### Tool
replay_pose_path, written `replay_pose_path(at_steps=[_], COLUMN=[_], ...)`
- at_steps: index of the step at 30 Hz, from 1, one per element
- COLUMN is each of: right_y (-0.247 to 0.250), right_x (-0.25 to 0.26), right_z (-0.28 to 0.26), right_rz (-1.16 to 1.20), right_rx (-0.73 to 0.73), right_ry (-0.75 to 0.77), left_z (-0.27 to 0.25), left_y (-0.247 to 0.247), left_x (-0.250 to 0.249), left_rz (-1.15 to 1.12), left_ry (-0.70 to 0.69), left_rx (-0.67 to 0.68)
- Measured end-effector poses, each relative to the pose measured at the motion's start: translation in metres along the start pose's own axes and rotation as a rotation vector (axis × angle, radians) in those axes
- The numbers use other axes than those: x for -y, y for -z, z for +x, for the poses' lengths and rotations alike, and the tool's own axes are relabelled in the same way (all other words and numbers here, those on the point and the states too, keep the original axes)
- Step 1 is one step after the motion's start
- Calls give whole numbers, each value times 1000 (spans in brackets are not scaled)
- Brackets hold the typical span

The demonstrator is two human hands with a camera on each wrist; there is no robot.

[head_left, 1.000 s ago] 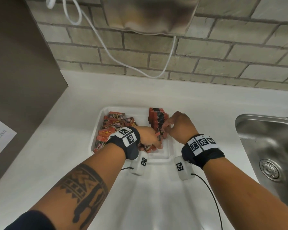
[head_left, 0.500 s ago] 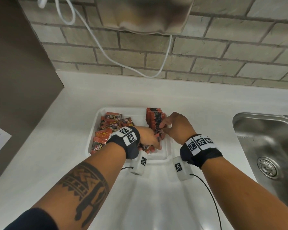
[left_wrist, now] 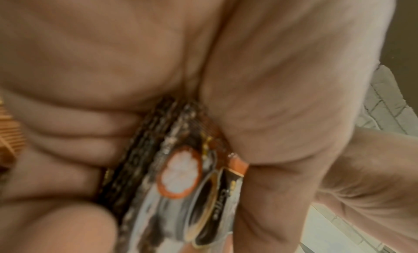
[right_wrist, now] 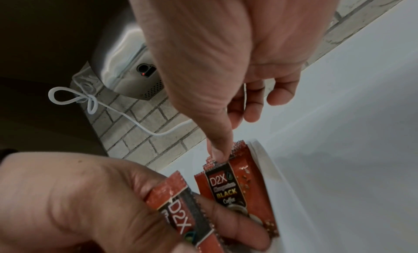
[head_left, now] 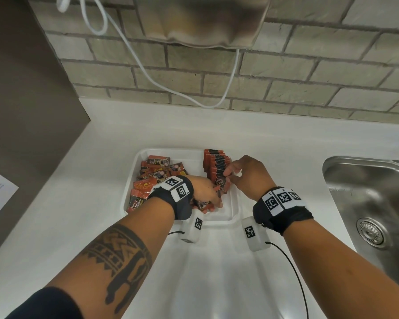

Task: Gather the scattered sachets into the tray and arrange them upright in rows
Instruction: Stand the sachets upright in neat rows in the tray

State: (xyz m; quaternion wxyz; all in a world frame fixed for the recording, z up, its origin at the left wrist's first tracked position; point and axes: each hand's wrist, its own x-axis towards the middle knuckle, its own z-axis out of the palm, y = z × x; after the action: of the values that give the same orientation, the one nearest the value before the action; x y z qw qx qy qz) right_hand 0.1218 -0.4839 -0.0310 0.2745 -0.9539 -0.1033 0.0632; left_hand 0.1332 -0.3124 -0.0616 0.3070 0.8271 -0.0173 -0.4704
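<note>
Standing upright along the right side of the white tray [head_left: 234, 212], a row of sachets [head_left: 215, 163] is already built, while a loose pile of sachets [head_left: 151, 178] lies flat on the tray's left side, so the task looks roughly half done. The left hand [head_left: 204, 192], at the near middle of the tray, grips a small bunch of sachets [left_wrist: 181, 176]. The right hand [head_left: 247, 174] pinches the top edge of the nearest sachet in the row [right_wrist: 239, 189] between thumb and fingers, steadying it. None show on the counter [head_left: 78, 203].
</note>
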Motion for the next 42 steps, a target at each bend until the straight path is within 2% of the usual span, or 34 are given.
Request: replay_pose_path(at_steps=[21,34,37,42], right_y=[-4,0,0,-8], right_x=[8,-5,-4,0], right_z=[1,-13,-23,-26], right_rz=[1,28,82,221], right_rx=[24,-90,-54,46], right_ry=[-25,45,61,4], left_z=[-6,-23,-26,-27], left_y=[-2,4,7,6], left_x=[-1,2,6,12], left_rz=[-119,-254,-301,-419], left_ry=[1,-42,-79,-178], left_rx=[-9,-5,15,42])
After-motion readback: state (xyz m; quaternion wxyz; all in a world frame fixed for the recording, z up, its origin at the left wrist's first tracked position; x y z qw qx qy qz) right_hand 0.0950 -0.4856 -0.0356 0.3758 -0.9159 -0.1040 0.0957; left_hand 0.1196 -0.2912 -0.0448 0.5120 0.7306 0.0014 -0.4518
